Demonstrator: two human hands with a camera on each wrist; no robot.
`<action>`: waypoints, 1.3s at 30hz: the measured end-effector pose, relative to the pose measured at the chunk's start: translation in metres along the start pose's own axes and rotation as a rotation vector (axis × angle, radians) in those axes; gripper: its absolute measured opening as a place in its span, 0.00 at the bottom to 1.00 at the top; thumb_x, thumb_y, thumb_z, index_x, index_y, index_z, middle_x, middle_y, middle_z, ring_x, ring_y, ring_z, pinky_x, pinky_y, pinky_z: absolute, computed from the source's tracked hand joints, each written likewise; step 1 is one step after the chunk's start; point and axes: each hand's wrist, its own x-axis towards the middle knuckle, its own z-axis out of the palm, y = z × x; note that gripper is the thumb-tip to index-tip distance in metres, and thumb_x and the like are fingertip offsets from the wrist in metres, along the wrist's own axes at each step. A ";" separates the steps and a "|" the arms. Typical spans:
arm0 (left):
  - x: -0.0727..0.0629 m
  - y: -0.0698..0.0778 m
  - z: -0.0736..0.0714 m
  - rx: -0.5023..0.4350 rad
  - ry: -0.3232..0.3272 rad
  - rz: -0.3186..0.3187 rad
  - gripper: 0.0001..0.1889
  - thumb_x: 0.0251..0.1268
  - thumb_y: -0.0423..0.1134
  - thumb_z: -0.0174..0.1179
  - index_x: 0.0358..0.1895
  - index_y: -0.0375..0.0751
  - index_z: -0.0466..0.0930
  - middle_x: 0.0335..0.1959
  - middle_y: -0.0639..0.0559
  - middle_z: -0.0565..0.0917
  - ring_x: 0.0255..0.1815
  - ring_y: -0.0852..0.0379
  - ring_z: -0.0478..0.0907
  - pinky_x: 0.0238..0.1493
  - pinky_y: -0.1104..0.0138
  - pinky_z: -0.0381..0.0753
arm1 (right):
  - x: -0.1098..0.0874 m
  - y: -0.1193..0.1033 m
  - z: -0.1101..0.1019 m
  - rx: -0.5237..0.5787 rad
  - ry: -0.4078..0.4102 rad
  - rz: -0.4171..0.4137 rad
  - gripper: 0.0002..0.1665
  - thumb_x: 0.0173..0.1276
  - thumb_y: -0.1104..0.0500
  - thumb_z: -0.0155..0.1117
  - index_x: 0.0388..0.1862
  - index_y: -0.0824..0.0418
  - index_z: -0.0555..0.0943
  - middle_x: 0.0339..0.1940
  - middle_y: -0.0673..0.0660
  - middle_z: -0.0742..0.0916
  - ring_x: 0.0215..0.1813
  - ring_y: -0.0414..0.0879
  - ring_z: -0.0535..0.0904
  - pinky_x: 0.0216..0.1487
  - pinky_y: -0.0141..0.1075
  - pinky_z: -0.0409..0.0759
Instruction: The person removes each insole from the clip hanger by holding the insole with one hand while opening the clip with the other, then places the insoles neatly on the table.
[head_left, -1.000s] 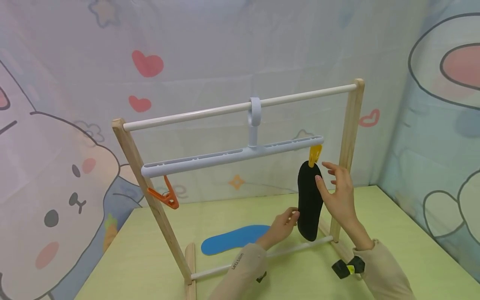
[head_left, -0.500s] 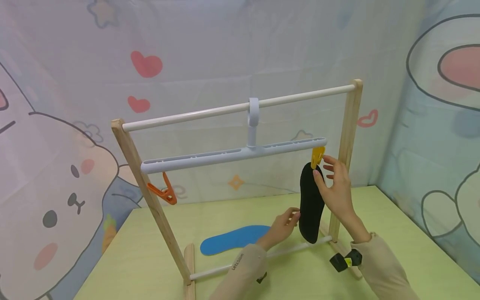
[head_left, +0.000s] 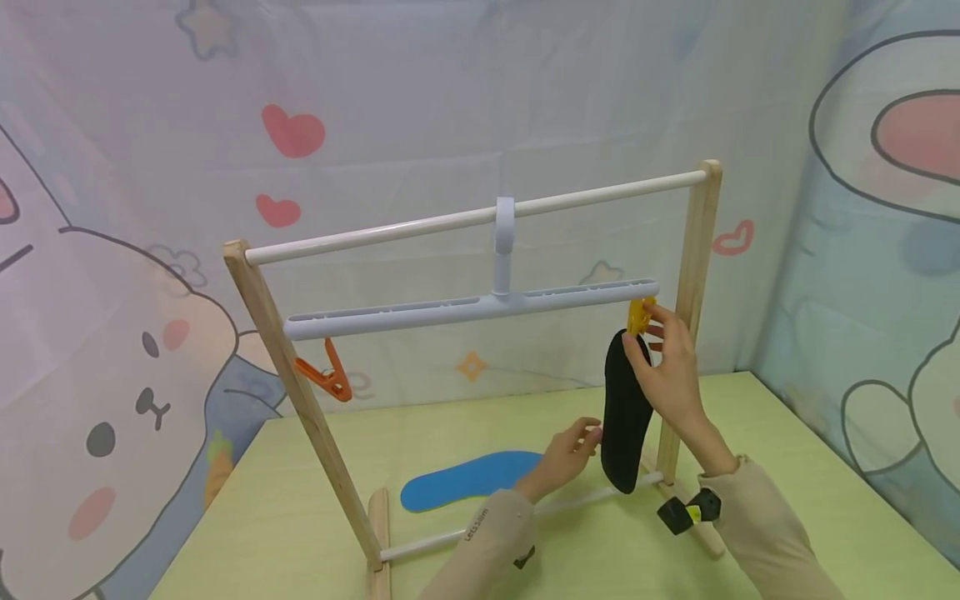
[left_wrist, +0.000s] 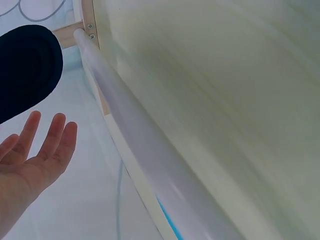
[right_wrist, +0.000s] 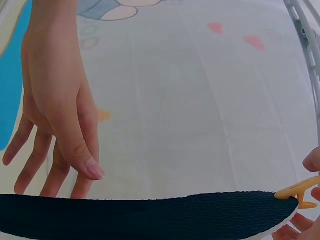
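Note:
A black insole hangs toe-down or heel-down, long side vertical, from a yellow clothespin at the right end of the light grey hanger. My right hand has its thumb and fingers around the clothespin, right at the insole's top. In the right wrist view the clothespin bites the insole's end, with fingertips close by. My left hand is beside the insole's lower left edge, fingers relaxed; in the left wrist view its spread fingers stand just apart from the insole.
A blue insole lies on the pale green table. An orange clothespin dangles from the hanger's left end. The wooden rack has a white top rail, a lower rail and two posts, the right post near my right hand.
My right hand has come up from the insole's edge to the yellow clothespin. The hanger's right end has dipped and its left end risen; the black insole has sunk slightly rightward.

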 end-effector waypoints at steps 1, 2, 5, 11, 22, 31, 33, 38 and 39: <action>0.000 -0.001 0.000 -0.002 -0.004 -0.004 0.20 0.71 0.46 0.37 0.55 0.35 0.67 0.45 0.41 0.81 0.38 0.50 0.81 0.37 0.72 0.77 | 0.001 0.000 0.000 -0.002 -0.003 0.003 0.29 0.62 0.63 0.57 0.61 0.68 0.62 0.56 0.68 0.72 0.50 0.61 0.73 0.43 0.24 0.66; 0.000 -0.001 0.001 -0.003 -0.007 -0.003 0.20 0.71 0.45 0.37 0.56 0.35 0.67 0.45 0.41 0.81 0.38 0.50 0.81 0.37 0.72 0.77 | 0.001 0.000 0.000 -0.005 -0.005 0.007 0.29 0.62 0.63 0.56 0.61 0.68 0.62 0.56 0.68 0.72 0.50 0.61 0.73 0.42 0.24 0.66; -0.001 -0.002 0.002 -0.013 -0.019 -0.004 0.20 0.71 0.46 0.37 0.56 0.36 0.66 0.46 0.42 0.81 0.39 0.51 0.80 0.38 0.71 0.78 | 0.004 0.001 0.001 -0.004 -0.011 0.015 0.30 0.62 0.63 0.56 0.62 0.69 0.61 0.55 0.68 0.72 0.49 0.61 0.73 0.41 0.20 0.64; -0.003 -0.002 0.003 -0.013 -0.033 -0.014 0.21 0.70 0.48 0.37 0.57 0.39 0.66 0.47 0.43 0.81 0.41 0.52 0.80 0.39 0.71 0.78 | 0.008 0.002 0.000 0.008 -0.021 0.031 0.29 0.63 0.63 0.54 0.61 0.69 0.60 0.53 0.69 0.72 0.47 0.61 0.73 0.40 0.18 0.63; -0.003 -0.005 0.008 -0.028 -0.060 -0.049 0.23 0.70 0.51 0.37 0.59 0.41 0.65 0.50 0.45 0.79 0.43 0.52 0.80 0.40 0.71 0.77 | 0.012 0.000 -0.003 -0.002 -0.021 0.038 0.27 0.63 0.63 0.54 0.60 0.70 0.62 0.51 0.69 0.73 0.47 0.59 0.72 0.39 0.19 0.63; -0.004 0.000 0.009 -0.026 -0.061 -0.045 0.21 0.70 0.50 0.38 0.58 0.43 0.66 0.50 0.41 0.79 0.41 0.53 0.80 0.39 0.71 0.78 | 0.009 0.000 -0.002 0.014 0.020 0.014 0.25 0.63 0.64 0.54 0.58 0.70 0.64 0.52 0.67 0.74 0.48 0.59 0.73 0.39 0.14 0.64; -0.004 0.001 0.009 -0.026 -0.062 -0.050 0.22 0.69 0.51 0.37 0.58 0.43 0.66 0.50 0.42 0.79 0.42 0.53 0.80 0.40 0.71 0.78 | 0.009 0.001 -0.001 0.023 0.041 0.008 0.25 0.63 0.64 0.54 0.58 0.70 0.64 0.51 0.67 0.74 0.48 0.59 0.74 0.40 0.14 0.64; -0.003 0.000 0.010 -0.022 -0.065 -0.046 0.21 0.69 0.51 0.37 0.58 0.44 0.66 0.50 0.43 0.79 0.41 0.54 0.80 0.39 0.71 0.78 | 0.009 0.004 0.002 0.051 0.097 0.014 0.24 0.63 0.64 0.54 0.56 0.70 0.65 0.49 0.68 0.75 0.47 0.57 0.74 0.39 0.15 0.66; -0.003 -0.001 0.010 -0.022 -0.068 -0.043 0.21 0.70 0.50 0.38 0.58 0.44 0.66 0.50 0.43 0.79 0.41 0.54 0.80 0.39 0.71 0.77 | 0.009 0.004 0.002 0.054 0.110 0.013 0.23 0.63 0.64 0.54 0.56 0.71 0.65 0.48 0.68 0.75 0.46 0.56 0.74 0.39 0.15 0.66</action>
